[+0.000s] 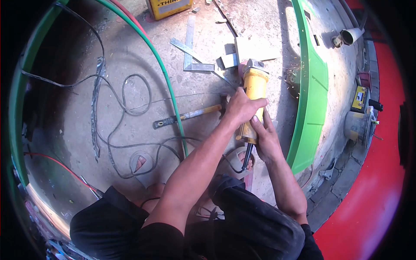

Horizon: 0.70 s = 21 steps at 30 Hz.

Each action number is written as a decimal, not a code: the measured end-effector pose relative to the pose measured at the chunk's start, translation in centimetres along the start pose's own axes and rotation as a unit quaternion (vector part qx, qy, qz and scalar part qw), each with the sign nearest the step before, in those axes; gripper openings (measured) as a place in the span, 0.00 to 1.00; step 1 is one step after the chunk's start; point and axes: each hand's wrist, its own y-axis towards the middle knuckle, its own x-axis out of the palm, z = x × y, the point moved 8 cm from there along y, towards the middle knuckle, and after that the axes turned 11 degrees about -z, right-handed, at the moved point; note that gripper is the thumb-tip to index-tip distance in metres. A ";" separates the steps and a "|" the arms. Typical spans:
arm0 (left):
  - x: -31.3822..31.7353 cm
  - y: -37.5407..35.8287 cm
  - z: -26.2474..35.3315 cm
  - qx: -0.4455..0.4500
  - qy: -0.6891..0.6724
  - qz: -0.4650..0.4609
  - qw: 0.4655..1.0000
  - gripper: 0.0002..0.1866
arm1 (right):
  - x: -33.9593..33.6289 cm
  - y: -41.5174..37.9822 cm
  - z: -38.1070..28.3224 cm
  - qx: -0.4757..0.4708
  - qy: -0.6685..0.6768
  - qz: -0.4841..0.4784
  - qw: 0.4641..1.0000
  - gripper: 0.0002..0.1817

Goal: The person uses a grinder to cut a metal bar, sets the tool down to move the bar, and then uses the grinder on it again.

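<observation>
1. The yellow grinder is in front of me, above the concrete floor, its head pointing away and its cord end toward me.
2. My left hand is closed around the middle of its body, thumb laid across it.
3. My right hand grips the rear part from the other side, thumb on the casing.
4. Just beyond the grinder's head lies a pale metal piece; orange sparks show to the right, near the green panel.
5. To the left lie a hammer, metal squares and looping black cable, with a green hose crossing the hammer's handle.
6. Farther off, a yellow container stands at the top edge, cut off; I can't see what it holds.
7. At the far right, a pale cup-like piece lies tipped, its dark mouth facing left, and a grey round drum sits lower down, contents hidden from me.
</observation>
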 end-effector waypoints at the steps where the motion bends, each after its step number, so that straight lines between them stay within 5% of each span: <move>1: -0.1 0.0 0.0 -0.004 -0.003 0.006 1.000 0.49 | 0.1 0.1 -0.1 -0.005 0.002 -0.006 1.000 0.46; 9: -2.4 -2.2 2.5 0.043 0.062 0.010 0.997 0.46 | 1.4 0.2 1.3 0.028 -0.008 -0.042 0.999 0.50; 11: -5.0 -3.6 5.1 0.083 0.217 0.017 0.972 0.44 | 1.9 0.9 1.4 0.025 -0.077 -0.088 0.993 0.52; 15: -9.0 -5.3 11.8 0.065 0.643 0.060 0.761 0.47 | 3.9 5.0 -0.2 -0.015 0.076 -0.104 0.992 0.51; 17: -10.6 -5.0 13.3 0.083 0.752 0.019 0.654 0.45 | 5.0 7.4 -1.0 -0.026 0.178 -0.116 0.977 0.50; 21: -10.9 -5.0 15.1 0.043 0.831 -0.024 0.554 0.43 | 6.9 11.2 -0.8 0.008 0.172 -0.151 0.973 0.47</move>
